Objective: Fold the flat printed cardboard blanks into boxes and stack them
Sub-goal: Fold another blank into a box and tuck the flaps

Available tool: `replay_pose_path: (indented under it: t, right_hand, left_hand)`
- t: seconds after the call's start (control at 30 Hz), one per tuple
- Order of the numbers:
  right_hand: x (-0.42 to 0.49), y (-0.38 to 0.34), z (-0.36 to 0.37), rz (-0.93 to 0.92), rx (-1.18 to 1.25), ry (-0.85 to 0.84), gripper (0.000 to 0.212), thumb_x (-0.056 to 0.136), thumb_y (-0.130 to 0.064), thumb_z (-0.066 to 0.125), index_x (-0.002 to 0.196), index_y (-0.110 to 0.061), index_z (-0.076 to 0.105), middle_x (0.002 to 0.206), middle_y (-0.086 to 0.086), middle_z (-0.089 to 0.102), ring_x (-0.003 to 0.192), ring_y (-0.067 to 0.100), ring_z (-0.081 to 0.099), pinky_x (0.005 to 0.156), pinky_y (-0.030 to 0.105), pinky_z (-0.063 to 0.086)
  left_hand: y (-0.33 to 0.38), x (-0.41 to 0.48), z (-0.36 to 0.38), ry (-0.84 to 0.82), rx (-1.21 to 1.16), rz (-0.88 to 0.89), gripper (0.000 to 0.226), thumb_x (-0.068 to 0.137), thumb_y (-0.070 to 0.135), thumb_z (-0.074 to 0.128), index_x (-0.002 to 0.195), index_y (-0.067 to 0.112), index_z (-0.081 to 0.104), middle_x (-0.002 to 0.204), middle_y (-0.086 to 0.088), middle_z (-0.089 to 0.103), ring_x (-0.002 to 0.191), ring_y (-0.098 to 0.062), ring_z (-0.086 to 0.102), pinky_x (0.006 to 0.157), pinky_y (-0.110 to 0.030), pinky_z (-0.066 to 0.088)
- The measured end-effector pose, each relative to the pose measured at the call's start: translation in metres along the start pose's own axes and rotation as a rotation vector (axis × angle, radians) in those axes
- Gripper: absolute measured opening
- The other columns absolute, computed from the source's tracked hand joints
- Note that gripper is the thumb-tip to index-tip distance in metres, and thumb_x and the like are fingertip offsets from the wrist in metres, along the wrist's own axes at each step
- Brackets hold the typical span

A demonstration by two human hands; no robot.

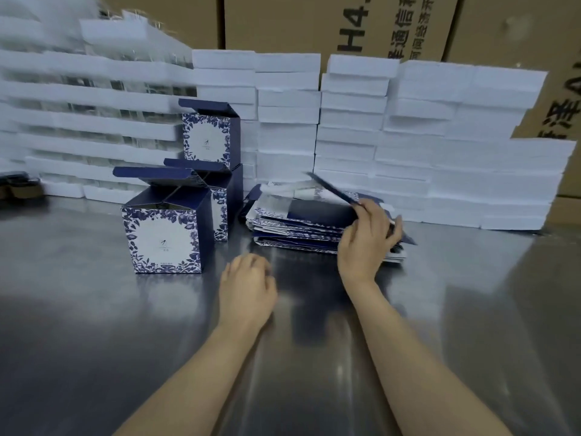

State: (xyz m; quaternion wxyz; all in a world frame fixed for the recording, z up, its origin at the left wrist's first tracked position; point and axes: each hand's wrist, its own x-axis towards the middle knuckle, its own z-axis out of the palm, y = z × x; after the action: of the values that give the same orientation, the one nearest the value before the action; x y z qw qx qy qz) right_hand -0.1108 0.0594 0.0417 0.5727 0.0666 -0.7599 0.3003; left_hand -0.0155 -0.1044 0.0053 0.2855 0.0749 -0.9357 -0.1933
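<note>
Steel tabletop gleams under my forearms, shiny and streaked. My left hand hovers just over it, fingers loosely curled, grasping nothing, a little blurred.

Up to the right, my right hand is at the near right end of the pile of flat blanks. Thumb and fingers pinch the top blank by its edge, and that sheet tilts up off the pile, dark blue side showing, far end raised. The rest of the pile lies flat on the table, edges a bit ragged.

Left of the pile stands the front box, folded, upright, top flaps open, blue leaf print framing a white panel. Just behind it sits a second box, half hidden, and a third box is stacked on that one, lid flap up too.

Farther back, white foam slabs are piled in rows right across the table's far side. Behind those rise brown cartons with black lettering.
</note>
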Motion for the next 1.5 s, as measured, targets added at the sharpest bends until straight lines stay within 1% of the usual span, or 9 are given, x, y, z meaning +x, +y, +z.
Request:
replay_pose_path:
  t: [0.17, 0.33, 0.53, 0.7, 0.8, 0.9, 1.03, 1.17, 1.5]
  right_hand:
    - [0.069, -0.042, -0.107, 0.169, 0.321, 0.187, 0.036, 0.082, 0.007, 0.047, 0.100, -0.011, 0.073, 0.107, 0.001, 0.070, 0.097, 0.007, 0.061, 0.081, 0.010, 0.043]
    - [0.113, -0.062, -0.202, 0.290, 0.384, -0.169, 0.031, 0.086, -0.002, 0.056, 0.102, -0.022, 0.073, 0.093, -0.010, 0.070, 0.079, -0.005, 0.062, 0.077, 0.012, 0.050]
    - [0.086, -0.076, -0.188, 0.287, 0.221, -0.623, 0.034, 0.087, -0.003, 0.056, 0.119, -0.013, 0.063, 0.089, -0.003, 0.059, 0.074, 0.009, 0.055, 0.047, 0.004, 0.038]
    - [0.046, -0.067, -0.143, 0.224, 0.158, -1.091, 0.050, 0.095, -0.032, 0.052, 0.142, -0.016, 0.040, 0.135, -0.003, 0.052, 0.129, 0.022, 0.047, 0.091, 0.029, 0.038]
    - [-0.014, -0.053, -0.107, 0.195, -0.025, -1.263, 0.057, 0.101, -0.046, 0.033, 0.149, -0.016, 0.030, 0.158, 0.002, 0.025, 0.147, 0.028, 0.016, 0.116, 0.048, 0.016]
    - [-0.062, -0.030, -0.084, 0.054, -0.272, -1.387, 0.064, 0.099, -0.059, 0.018, 0.155, -0.028, 0.011, 0.163, -0.005, 0.003, 0.150, 0.023, -0.003, 0.117, 0.056, -0.004]
    - [-0.068, -0.021, -0.070, 0.024, -0.299, -1.372, 0.061, 0.099, -0.057, 0.015, 0.154, -0.032, 0.008, 0.163, -0.008, -0.001, 0.150, 0.022, -0.007, 0.116, 0.054, -0.008]
    - [-0.071, -0.022, -0.069, -0.005, -0.306, -1.366, 0.056, 0.102, -0.046, 0.014, 0.155, -0.029, 0.006, 0.163, -0.007, -0.003, 0.150, 0.020, -0.008, 0.117, 0.052, -0.008]
    - [-0.056, 0.021, -0.088, 0.259, -0.466, -1.258, 0.078, 0.098, -0.061, 0.014, 0.155, -0.011, 0.000, 0.163, 0.008, -0.009, 0.150, 0.024, -0.007, 0.117, 0.050, -0.007]
  left_hand:
    - [0.005, -0.005, -0.014, 0.064, -0.243, 0.019, 0.029, 0.086, 0.000, 0.052, 0.111, 0.004, 0.066, 0.115, -0.010, 0.064, 0.115, -0.029, 0.052, 0.098, -0.039, 0.041]
    - [0.024, -0.035, -0.022, 0.257, -0.334, 0.018, 0.034, 0.090, 0.011, 0.046, 0.119, 0.011, 0.065, 0.121, -0.004, 0.066, 0.114, -0.025, 0.056, 0.099, -0.035, 0.035]
    - [0.058, -0.050, -0.031, -0.435, -1.345, -0.336, 0.059, 0.101, 0.057, 0.016, 0.110, 0.031, 0.068, 0.111, 0.010, 0.072, 0.104, -0.006, 0.066, 0.095, -0.028, 0.050]
    - [0.035, -0.043, -0.029, -0.375, -1.341, -0.729, 0.030, 0.106, 0.013, 0.031, 0.120, 0.002, 0.055, 0.075, -0.010, 0.060, 0.060, -0.015, 0.060, 0.055, -0.026, 0.050]
    - [0.025, -0.039, -0.041, -0.418, -1.481, -0.896, 0.045, 0.108, 0.026, 0.025, 0.133, -0.003, 0.048, 0.112, -0.030, 0.064, 0.066, -0.024, 0.061, 0.076, -0.035, 0.053]
    - [0.000, -0.021, -0.050, -0.258, -1.636, -0.802, 0.064, 0.104, 0.049, 0.015, 0.129, 0.005, 0.054, 0.143, -0.015, 0.048, 0.120, -0.030, 0.055, 0.102, -0.042, 0.041]
    - [-0.023, -0.017, -0.047, -0.007, -0.861, -0.267, 0.035, 0.104, 0.028, 0.039, 0.128, 0.016, 0.061, 0.142, 0.000, 0.052, 0.130, -0.008, 0.044, 0.107, -0.015, 0.027]
    - [-0.003, -0.026, -0.007, -0.436, -0.173, 0.275, 0.048, 0.104, 0.026, 0.038, 0.151, 0.019, 0.029, 0.161, 0.003, 0.017, 0.149, -0.014, 0.011, 0.119, -0.030, 0.005]
    - [-0.008, -0.019, -0.005, -0.578, 0.331, -0.061, 0.083, 0.097, 0.064, 0.015, 0.155, 0.007, 0.000, 0.162, -0.016, -0.010, 0.150, -0.027, -0.008, 0.118, -0.045, -0.009]
